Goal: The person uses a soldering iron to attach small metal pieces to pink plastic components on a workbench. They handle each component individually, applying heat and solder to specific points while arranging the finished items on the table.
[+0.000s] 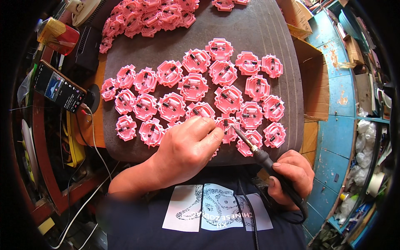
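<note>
My right hand [293, 177] is wrapped round the black handle of a soldering iron [266, 160]. The iron's metal tip reaches a pink plastic housing [227, 135] with small dark and pale parts inside. My left hand [189, 146] is pinched together close to the same housing, and whatever its fingertips hold is too small to make out. It covers part of some housings behind it. Rows of similar housings [229, 99] lie spread over the dark board [283, 46], open side up.
A heap of pink housings [146, 14] sits at the far left of the board. A phone [57, 87] with a white cable [98, 154] stands at the left, below a red-and-yellow container [58, 36]. Cardboard boxes [310, 77] line the right edge, beside blue tiles [335, 100]. The iron's black cord [300, 216] loops near my lap.
</note>
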Tool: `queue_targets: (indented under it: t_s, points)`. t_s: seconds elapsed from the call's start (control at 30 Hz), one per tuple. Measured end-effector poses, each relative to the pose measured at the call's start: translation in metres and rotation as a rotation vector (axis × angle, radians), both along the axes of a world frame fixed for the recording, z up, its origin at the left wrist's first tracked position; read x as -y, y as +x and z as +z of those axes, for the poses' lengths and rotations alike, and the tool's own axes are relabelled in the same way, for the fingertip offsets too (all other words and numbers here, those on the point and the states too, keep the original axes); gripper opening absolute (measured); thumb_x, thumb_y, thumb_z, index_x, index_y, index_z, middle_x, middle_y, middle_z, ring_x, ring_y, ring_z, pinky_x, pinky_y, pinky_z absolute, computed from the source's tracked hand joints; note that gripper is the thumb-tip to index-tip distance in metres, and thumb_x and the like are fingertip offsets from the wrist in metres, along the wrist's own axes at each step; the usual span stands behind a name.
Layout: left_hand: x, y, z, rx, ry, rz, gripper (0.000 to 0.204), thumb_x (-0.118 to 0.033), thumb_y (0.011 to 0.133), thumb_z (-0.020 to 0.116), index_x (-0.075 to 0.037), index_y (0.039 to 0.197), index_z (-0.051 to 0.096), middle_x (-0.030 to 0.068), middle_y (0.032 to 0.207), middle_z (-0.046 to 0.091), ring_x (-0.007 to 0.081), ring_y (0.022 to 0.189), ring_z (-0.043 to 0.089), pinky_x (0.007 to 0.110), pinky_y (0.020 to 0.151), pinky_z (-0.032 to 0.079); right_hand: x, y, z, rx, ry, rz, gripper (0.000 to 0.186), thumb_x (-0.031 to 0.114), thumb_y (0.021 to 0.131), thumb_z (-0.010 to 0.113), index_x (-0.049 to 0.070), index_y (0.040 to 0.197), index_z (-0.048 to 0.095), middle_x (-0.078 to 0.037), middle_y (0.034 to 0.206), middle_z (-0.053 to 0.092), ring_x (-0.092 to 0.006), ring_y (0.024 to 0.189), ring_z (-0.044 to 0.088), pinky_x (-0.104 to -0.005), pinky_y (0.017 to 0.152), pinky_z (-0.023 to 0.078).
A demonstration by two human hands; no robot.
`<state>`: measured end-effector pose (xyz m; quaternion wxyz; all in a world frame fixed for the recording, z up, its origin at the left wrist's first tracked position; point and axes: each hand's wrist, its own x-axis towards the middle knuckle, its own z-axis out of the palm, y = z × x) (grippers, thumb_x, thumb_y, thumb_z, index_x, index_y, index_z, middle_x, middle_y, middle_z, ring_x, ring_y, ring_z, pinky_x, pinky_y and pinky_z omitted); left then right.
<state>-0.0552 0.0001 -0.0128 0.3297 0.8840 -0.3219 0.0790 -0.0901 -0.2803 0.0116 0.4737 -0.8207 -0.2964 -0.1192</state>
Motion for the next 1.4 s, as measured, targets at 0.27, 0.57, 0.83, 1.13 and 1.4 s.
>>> queue_targets:
  t_s: [0.27,0.57,0.83,1.13,1.4]
  points:
    - [-0.003,-0.005,0.000,0.013,-0.060,0.002,0.026,0.003,0.081,0.080,0.000,0.104,0.069,0.0129,0.095,0.065,0.0292,0.078,0.069,0.038,0.065,0.057,0.000,-0.002,-0.001,0.025,0.027,-0.031,0.031,0.013,0.083,0.083,0.001,0.107,0.068,-0.011,0.074,0.064,-0.0264,0.056,0.061,-0.0363,0.052,0.050]
    - [-0.003,-0.006,0.003,0.027,-0.032,-0.020,0.029,0.005,0.077,0.080,0.003,0.105,0.070,0.0138,0.095,0.066,0.0304,0.080,0.070,0.039,0.065,0.058,-0.002,-0.002,-0.003,0.023,0.032,-0.036,0.029,0.013,0.082,0.082,0.002,0.105,0.069,-0.010,0.073,0.064,-0.0258,0.056,0.061,-0.0367,0.052,0.051]
    - [-0.005,-0.010,0.005,-0.017,-0.004,-0.098,0.029,0.004,0.076,0.081,0.003,0.103,0.070,0.0140,0.096,0.066,0.0307,0.080,0.071,0.039,0.065,0.058,0.003,-0.010,0.003,0.010,0.005,-0.053,0.026,0.015,0.080,0.082,0.006,0.101,0.070,-0.008,0.074,0.064,-0.0251,0.058,0.063,-0.0363,0.053,0.051]
    - [-0.004,-0.008,0.004,-0.010,0.020,-0.086,0.031,0.002,0.075,0.081,0.002,0.104,0.070,0.0134,0.097,0.067,0.0296,0.079,0.070,0.039,0.063,0.057,0.002,-0.005,0.001,0.017,0.002,0.003,0.029,0.011,0.078,0.081,0.003,0.103,0.069,-0.009,0.074,0.064,-0.0245,0.057,0.062,-0.0357,0.053,0.052]
    - [-0.002,-0.007,0.002,-0.007,0.030,-0.076,0.029,0.002,0.077,0.081,0.001,0.103,0.069,0.0130,0.096,0.066,0.0288,0.078,0.070,0.039,0.064,0.057,0.002,-0.004,-0.001,0.027,0.008,0.022,0.030,0.010,0.078,0.080,0.003,0.105,0.068,-0.009,0.074,0.064,-0.0242,0.056,0.062,-0.0353,0.051,0.051]
